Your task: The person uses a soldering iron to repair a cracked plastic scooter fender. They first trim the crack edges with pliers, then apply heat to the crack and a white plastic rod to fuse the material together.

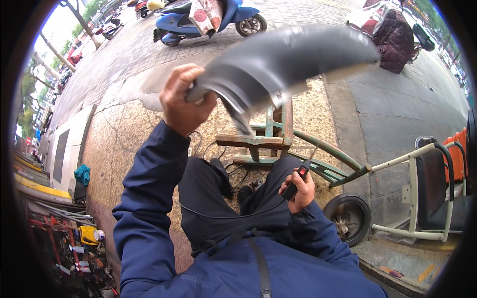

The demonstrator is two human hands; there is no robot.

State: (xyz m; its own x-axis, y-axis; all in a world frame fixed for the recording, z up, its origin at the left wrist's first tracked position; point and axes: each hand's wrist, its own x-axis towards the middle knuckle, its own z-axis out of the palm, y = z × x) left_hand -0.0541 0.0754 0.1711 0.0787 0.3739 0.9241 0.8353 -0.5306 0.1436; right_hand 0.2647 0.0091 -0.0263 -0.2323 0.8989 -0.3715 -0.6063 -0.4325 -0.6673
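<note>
My left hand (188, 99) grips the left end of a curved grey-black plastic panel (283, 59), like a scooter body part, raised and slightly blurred above a worn wooden stand (251, 140) with green paint. My right hand (298, 191) is closed on a black hand tool (293, 184) with a red switch and a thin metal tip pointing up, lower than the panel and apart from it. A black cord (213, 215) runs across my dark trousers below that tool.
A small black tyre (360, 221) lies at my right beside a metal-framed black seat (430, 193). Jumbled tools (74, 248) and a teal cloth (83, 175) are at my left. A blue scooter (198, 35) and a quilt-covered scooter (392, 42) stand on the pavement ahead.
</note>
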